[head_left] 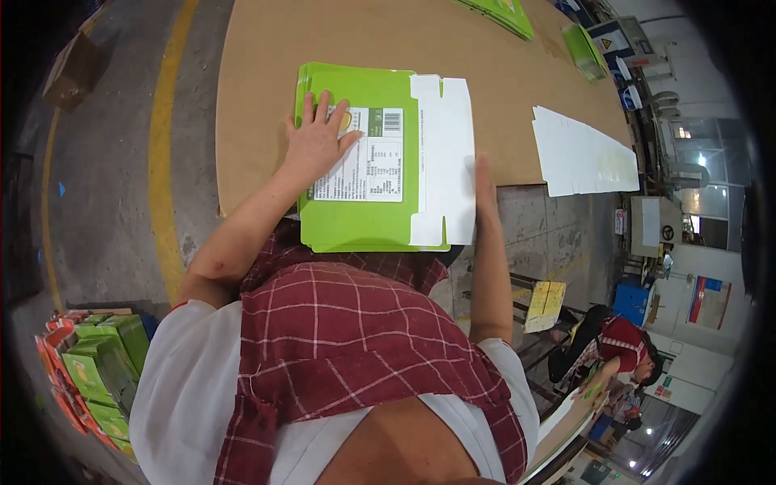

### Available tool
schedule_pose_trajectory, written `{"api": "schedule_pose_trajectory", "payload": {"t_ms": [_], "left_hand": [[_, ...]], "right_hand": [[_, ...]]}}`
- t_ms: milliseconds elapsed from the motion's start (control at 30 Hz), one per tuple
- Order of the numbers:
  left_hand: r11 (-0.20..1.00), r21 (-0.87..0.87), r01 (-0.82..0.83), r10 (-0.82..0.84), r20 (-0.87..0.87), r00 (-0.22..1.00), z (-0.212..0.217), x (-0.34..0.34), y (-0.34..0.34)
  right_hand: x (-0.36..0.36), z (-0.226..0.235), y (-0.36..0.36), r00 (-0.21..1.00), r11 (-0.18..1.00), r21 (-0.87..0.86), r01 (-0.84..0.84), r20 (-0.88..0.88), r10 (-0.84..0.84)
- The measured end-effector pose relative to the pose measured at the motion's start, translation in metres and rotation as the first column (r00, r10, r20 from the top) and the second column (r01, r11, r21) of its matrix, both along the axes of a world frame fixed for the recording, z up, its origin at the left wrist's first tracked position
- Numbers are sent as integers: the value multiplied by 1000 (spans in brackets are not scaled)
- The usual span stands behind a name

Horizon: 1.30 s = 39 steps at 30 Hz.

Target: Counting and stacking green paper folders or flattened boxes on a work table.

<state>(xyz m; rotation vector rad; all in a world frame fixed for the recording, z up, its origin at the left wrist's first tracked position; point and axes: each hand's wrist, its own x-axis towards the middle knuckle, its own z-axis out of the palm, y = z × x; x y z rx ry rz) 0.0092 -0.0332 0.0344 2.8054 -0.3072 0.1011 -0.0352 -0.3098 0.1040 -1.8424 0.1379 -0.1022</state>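
Even, fairly bright overhead light falls on the table (267, 73), with soft, faint shadows. Fisheye distortion bends straight edges near the rim, where a dark vignette closes in. Bright lamps (702, 160) at far right glare; that area seems slightly soft, perhaps out of focus.

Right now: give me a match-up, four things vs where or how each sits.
1. left hand
2. right hand
3. white sheets
4. stacked green cartons

A. on the floor, lower left
B. flat on the green carton's printed label
C. at that carton's right edge, by its white flap
D. on the brown table, right side

Pairs: 1-B, 2-C, 3-D, 4-A
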Motion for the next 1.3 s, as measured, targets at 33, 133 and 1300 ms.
{"api": "schedule_pose_trajectory", "payload": {"t_ms": [33,133,1300], "left_hand": [[1000,5,0,0,-3,1000,0,2,-2],[999,48,15,-16,24,1000,-4,2,-2],[986,-138,91,-102,-76,992,10,6,6]], "right_hand": [[6,-6,7,996,993,78,-86,9,85],[42,-4,25,930,922,-159,-352,50,363],[41,-112,-292,869,12,-995,96,78,-488]]}}
